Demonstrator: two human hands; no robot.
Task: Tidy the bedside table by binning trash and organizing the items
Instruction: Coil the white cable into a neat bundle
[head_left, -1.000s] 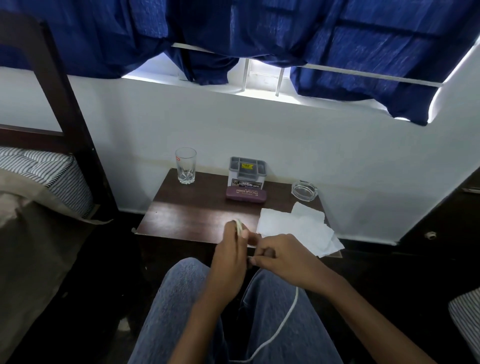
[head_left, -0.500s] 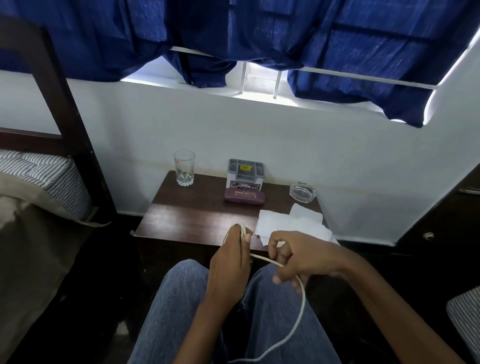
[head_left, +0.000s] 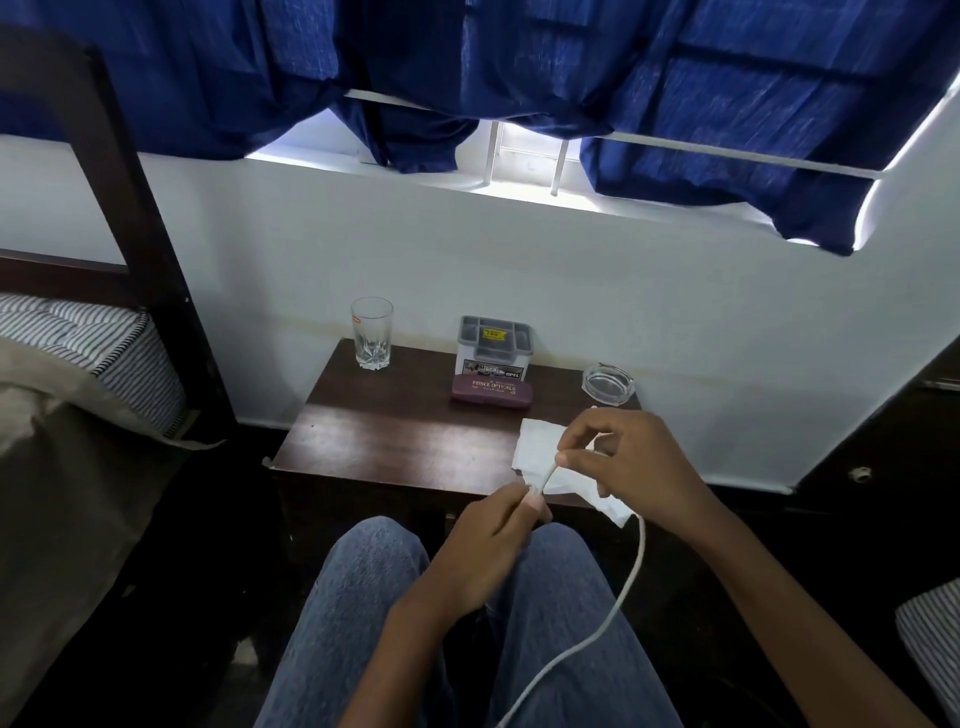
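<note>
A white cable (head_left: 621, 597) runs from my lap up to both hands. My left hand (head_left: 483, 551) grips coiled turns of it above my knees. My right hand (head_left: 634, 462) pinches the cable just above the left hand, over the white tissue paper (head_left: 537, 447) at the front right of the dark wooden bedside table (head_left: 395, 441). On the table's back edge stand a clear drinking glass (head_left: 372, 332), a grey organizer box (head_left: 494, 345) and a glass ashtray (head_left: 608, 380). A maroon spectacle case (head_left: 491, 391) lies in front of the box.
A bed with a striped mattress (head_left: 83, 338) and a dark wooden post (head_left: 140, 208) stands left of the table. Blue curtains (head_left: 519, 67) hang over the window above. Dark furniture (head_left: 893, 441) lies to the right. My jeans-clad knees (head_left: 363, 597) sit just before the table.
My right hand has risen and moved forward over the tissue, pulling the cable up from the left hand. The left hand has shifted slightly right, still holding the coil.
</note>
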